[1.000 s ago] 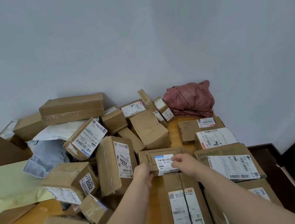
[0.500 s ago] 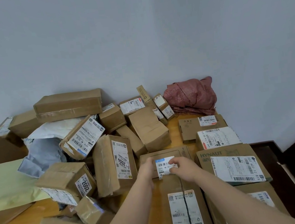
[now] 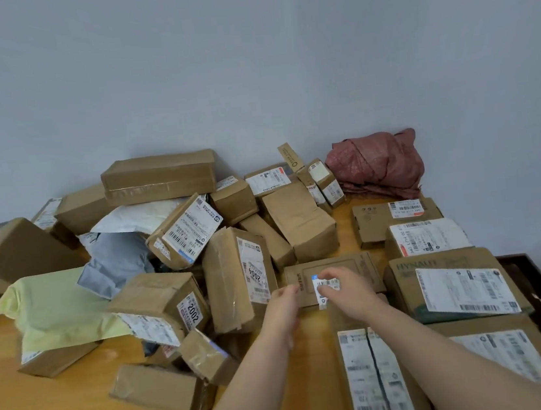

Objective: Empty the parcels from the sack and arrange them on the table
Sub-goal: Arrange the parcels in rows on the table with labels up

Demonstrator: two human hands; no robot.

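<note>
Cardboard heap (image 3: 179, 246) L of flat parcel (image 3: 348, 263)

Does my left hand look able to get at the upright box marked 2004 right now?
Probably yes. The left hand sits at the left edge of the flat box, right beside the 2004 box, whose labelled side faces it with nothing between them.

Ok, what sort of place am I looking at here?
Probably a parcel-sorting corner of a plain room: labelled cardboard parcels heaped on a wooden table, a bunched red sack against the bare wall.
</note>
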